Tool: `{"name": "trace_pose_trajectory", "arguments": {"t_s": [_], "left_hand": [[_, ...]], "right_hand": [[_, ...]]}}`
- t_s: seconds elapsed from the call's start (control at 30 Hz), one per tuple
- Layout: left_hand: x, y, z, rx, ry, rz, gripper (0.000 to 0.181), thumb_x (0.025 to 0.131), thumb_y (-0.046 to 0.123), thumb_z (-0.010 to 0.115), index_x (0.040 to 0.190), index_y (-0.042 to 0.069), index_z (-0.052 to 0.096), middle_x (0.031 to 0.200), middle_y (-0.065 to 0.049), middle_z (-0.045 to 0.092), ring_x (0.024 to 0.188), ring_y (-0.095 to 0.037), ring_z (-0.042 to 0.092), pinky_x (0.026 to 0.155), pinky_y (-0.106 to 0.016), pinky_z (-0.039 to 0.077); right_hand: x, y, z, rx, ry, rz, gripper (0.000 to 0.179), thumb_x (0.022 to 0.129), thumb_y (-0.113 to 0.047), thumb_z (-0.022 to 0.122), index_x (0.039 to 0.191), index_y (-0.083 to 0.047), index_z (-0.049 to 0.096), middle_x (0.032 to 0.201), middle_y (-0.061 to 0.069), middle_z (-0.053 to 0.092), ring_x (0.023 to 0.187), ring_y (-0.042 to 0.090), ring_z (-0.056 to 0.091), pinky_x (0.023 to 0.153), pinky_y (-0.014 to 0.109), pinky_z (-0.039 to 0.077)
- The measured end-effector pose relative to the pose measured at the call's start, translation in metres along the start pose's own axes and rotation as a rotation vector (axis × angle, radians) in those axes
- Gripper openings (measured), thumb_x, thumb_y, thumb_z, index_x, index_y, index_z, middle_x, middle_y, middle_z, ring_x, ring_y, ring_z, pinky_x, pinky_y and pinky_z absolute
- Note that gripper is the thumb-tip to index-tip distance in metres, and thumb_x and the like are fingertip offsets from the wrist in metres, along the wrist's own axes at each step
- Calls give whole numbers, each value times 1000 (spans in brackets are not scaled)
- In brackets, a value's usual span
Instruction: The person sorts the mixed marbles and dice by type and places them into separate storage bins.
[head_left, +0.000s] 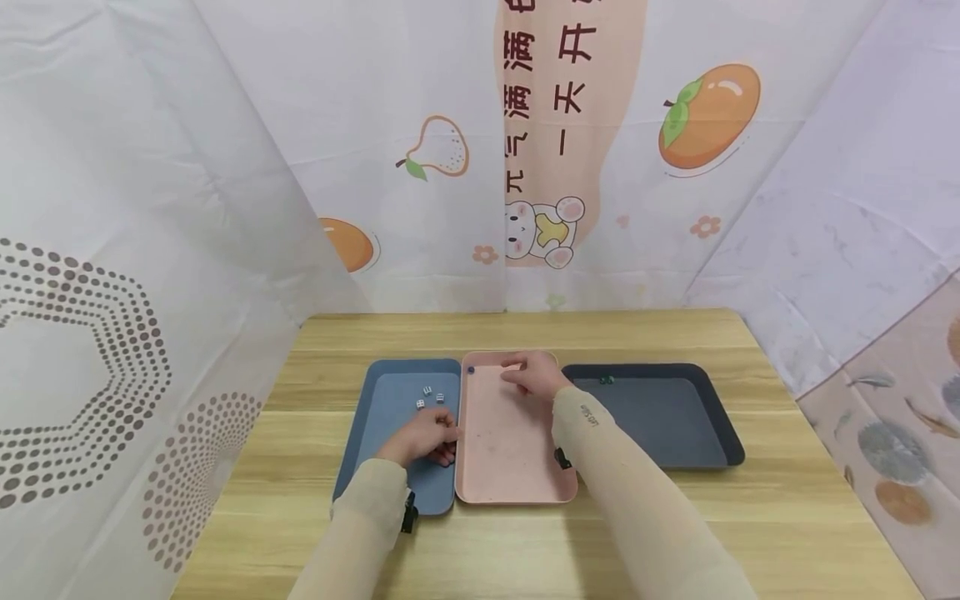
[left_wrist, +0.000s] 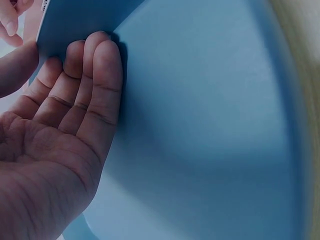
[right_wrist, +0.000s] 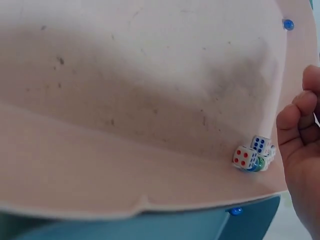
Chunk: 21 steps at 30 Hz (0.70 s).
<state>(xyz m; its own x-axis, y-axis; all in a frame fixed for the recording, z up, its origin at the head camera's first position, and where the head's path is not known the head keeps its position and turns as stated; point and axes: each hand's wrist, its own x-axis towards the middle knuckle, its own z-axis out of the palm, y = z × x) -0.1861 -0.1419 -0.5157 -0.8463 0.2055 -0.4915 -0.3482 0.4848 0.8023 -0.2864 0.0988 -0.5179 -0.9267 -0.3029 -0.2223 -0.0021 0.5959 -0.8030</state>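
My left hand is at the right wall of the blue tray. In the left wrist view its fingers bend loosely along the inside of that wall, and the thumb is by the rim; nothing shows in the palm. Several white dice lie in the blue tray beyond it. My right hand is over the far right of the pink tray, thumb and fingers apart. Beside its fingers, in the right wrist view, white dice cluster with a blue-green marble in a corner. A blue marble sits in another corner.
On the right stands a dark grey tray, with small green marbles by its far wall. All the trays sit side by side on a wood-grain table. Printed curtains hang behind and at the sides.
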Motion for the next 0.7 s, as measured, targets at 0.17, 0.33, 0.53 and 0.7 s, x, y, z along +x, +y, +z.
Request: {"name": "trace_pose_trajectory", "arguments": {"t_s": [0.17, 0.33, 0.53, 0.7], "left_hand": [[1, -1, 0, -3, -2, -2, 12, 101, 12, 61, 93, 4, 57, 83, -13, 65, 66, -20, 64, 61, -34, 60], [1, -1, -1, -3, -4, -5, 12, 101, 13, 62, 95, 4, 57, 83, -13, 65, 67, -20, 65, 62, -35, 60], [1, -2, -2, -3, -7, -7, 12, 101, 13, 62, 95, 4, 57, 82, -14, 66, 67, -21, 65, 62, -35, 61], [2, -2, -2, -2, -12, 1, 13, 101, 14, 62, 95, 4, 57, 83, -14, 66, 67, -20, 64, 62, -35, 61]], "right_hand": [[2, 1, 7, -22, 52, -5, 33, 95, -24, 75, 127, -15, 74, 54, 3, 60, 47, 11, 50, 48, 24, 37], [5, 2, 15, 22, 52, 86, 33, 94, -29, 76, 126, -21, 75, 59, 2, 63, 53, 13, 56, 57, 25, 45], [7, 2, 25, 89, 12, 78, 35, 96, -26, 74, 129, -16, 72, 61, 4, 60, 56, 14, 56, 61, 26, 47], [7, 1, 31, 109, 24, 36, 34, 96, -22, 73, 129, -12, 72, 61, 3, 60, 55, 13, 55, 59, 27, 47]]}}
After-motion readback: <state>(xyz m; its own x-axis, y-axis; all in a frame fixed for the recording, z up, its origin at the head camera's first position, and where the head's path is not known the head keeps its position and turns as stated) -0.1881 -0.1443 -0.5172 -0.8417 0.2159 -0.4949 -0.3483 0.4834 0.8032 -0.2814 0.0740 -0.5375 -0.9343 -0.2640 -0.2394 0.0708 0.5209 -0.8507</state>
